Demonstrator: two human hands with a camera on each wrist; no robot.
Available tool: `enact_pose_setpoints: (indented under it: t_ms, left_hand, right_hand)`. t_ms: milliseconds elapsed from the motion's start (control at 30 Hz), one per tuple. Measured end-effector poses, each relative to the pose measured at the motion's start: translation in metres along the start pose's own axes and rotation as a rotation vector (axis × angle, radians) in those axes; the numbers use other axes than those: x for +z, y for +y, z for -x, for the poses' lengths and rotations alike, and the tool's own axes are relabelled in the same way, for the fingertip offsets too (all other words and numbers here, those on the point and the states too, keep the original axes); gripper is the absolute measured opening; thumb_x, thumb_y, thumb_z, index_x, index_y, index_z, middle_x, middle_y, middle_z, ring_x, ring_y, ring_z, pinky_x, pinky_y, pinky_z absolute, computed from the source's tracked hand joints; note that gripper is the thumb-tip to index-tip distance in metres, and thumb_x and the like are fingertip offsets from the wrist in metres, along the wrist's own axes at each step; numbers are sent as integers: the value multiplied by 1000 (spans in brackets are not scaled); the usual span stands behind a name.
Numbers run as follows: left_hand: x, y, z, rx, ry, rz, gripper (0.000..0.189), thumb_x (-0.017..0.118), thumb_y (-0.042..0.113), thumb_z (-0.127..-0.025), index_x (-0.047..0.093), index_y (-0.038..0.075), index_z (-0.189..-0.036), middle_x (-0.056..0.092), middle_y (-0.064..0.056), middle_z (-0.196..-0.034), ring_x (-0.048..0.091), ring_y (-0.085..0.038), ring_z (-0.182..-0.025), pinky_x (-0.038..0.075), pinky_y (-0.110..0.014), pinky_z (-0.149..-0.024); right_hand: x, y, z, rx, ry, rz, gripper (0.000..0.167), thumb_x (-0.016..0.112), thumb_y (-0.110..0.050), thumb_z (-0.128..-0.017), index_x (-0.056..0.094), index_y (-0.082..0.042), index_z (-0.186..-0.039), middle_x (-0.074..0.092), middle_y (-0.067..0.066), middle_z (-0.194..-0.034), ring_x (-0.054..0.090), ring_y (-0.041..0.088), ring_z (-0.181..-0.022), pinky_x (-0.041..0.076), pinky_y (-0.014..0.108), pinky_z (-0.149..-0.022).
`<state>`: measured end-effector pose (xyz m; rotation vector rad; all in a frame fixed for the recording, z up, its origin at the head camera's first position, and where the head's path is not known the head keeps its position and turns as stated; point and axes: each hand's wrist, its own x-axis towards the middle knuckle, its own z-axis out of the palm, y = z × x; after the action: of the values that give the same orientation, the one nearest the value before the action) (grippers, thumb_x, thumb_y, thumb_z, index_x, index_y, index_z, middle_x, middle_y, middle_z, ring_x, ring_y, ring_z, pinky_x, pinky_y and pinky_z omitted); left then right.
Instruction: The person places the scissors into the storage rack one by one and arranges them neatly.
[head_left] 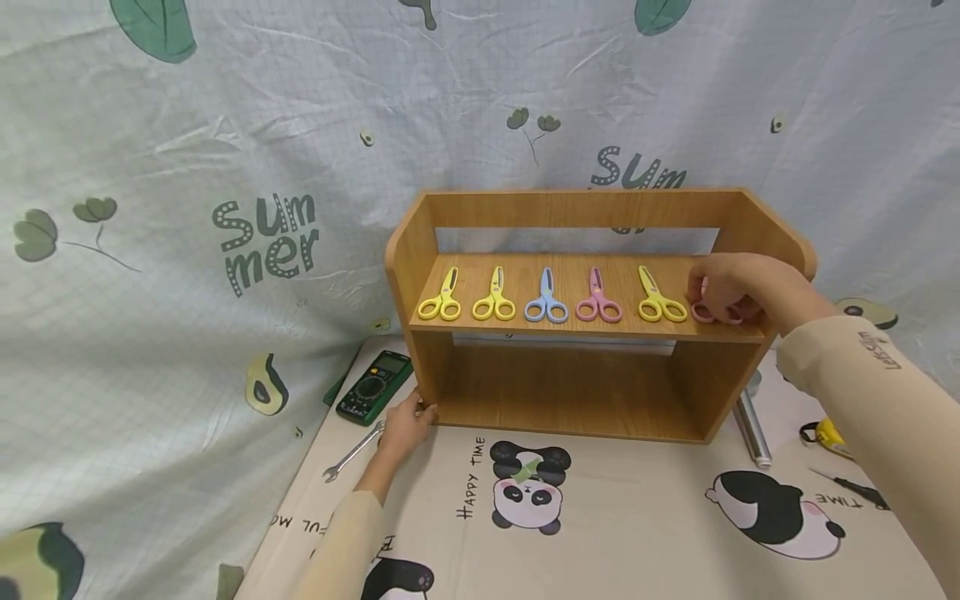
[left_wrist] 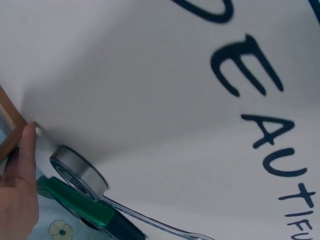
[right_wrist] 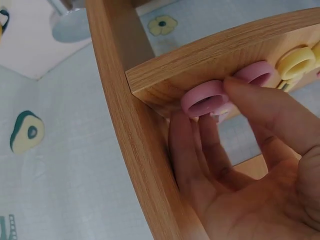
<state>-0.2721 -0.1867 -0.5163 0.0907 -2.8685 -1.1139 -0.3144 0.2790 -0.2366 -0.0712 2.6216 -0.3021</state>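
A two-level wooden shelf [head_left: 562,427] stands on the table. On its upper board lies a row of small plastic scissors: yellow scissors [head_left: 493,298], blue scissors [head_left: 546,302] and pink scissors [head_left: 597,302] among them. My right hand [head_left: 723,283] is at the right end of the row. In the right wrist view, its thumb and fingers pinch the pink scissors [right_wrist: 204,96] at the handle loops; the blades are mostly hidden. My left hand [head_left: 408,423] touches the shelf's lower left corner. The left wrist view shows a straight finger [left_wrist: 28,150] against the wood.
Left of the shelf lie a green multimeter [head_left: 375,387], a wrench [head_left: 352,454] and a metal ring [left_wrist: 79,172]. To the right are a metal tube [head_left: 752,429], a yellow tape measure [head_left: 831,436] and a dark-handled pointed tool [head_left: 858,490]. A printed curtain [head_left: 315,125] hangs behind.
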Motion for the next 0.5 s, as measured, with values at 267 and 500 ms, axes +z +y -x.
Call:
enact_pose_setpoints:
  t_ms: [267,500]
  left_hand:
    - [0,18,17,-33,16,-98,69,61,18,-103,28,-19,-151,47,-44,-144,55,-57,-129,53,-60,-104]
    - [-1,70,55,116,204,-370,86,62,57,-98,35,-1,-155,39,-28,-153,42,-50,-140,44,-67,-111]
  right_hand:
    - [34,-8,27,-133,402,106,60,72,-11,-85,48,3,-138,41,42,-130,41,60,-115,49,64,-85]
    - [127,-34,51,-308,707,40,97,67,-64,-92,28,-11,-163,13,32,-168,14,61,-151,21,84,-112]
